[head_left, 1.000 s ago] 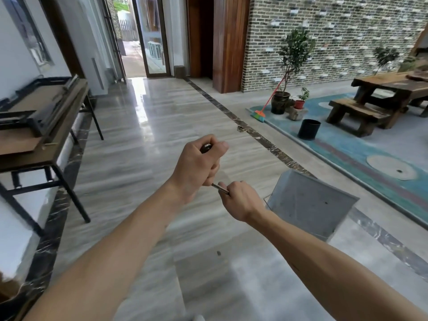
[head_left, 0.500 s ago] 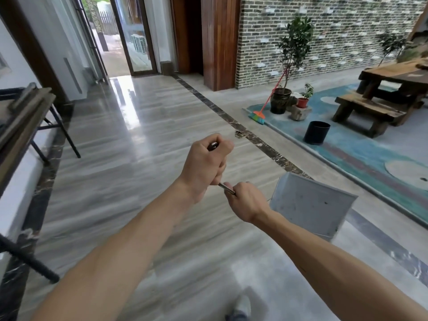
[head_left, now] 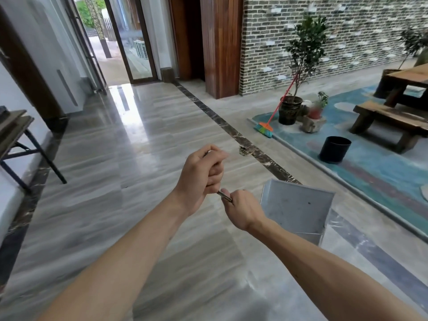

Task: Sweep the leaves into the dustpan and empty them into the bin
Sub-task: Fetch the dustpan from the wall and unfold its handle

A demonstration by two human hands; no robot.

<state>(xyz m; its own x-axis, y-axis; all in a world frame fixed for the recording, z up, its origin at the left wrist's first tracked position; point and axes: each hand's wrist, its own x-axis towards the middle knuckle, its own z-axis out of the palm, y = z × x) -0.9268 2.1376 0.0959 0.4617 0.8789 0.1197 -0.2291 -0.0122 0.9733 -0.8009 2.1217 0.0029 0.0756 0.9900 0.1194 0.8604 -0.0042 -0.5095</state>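
Observation:
A grey metal dustpan (head_left: 297, 208) hangs in front of me, held by its thin handle (head_left: 224, 195). My left hand (head_left: 202, 174) grips the upper end of the handle and my right hand (head_left: 245, 209) grips it lower down, right beside the pan. A small pile of brown leaves (head_left: 244, 149) lies on the dark floor strip ahead. The black bin (head_left: 334, 149) stands on the blue floor area to the right. An orange broom (head_left: 268, 122) with a coloured head leans against a potted tree (head_left: 293, 105).
A dark-legged table (head_left: 20, 144) stands by the left wall. Wooden bench (head_left: 389, 121) and wooden table (head_left: 407, 77) stand at the far right. A small red potted plant (head_left: 318, 108) sits by the tree pot. A glass door (head_left: 129, 40) lies ahead.
My view has moved forward and turned left to right across the hall; the leaves, bin and broom appear nearer. Both hands keep the same grip on the dustpan handle.

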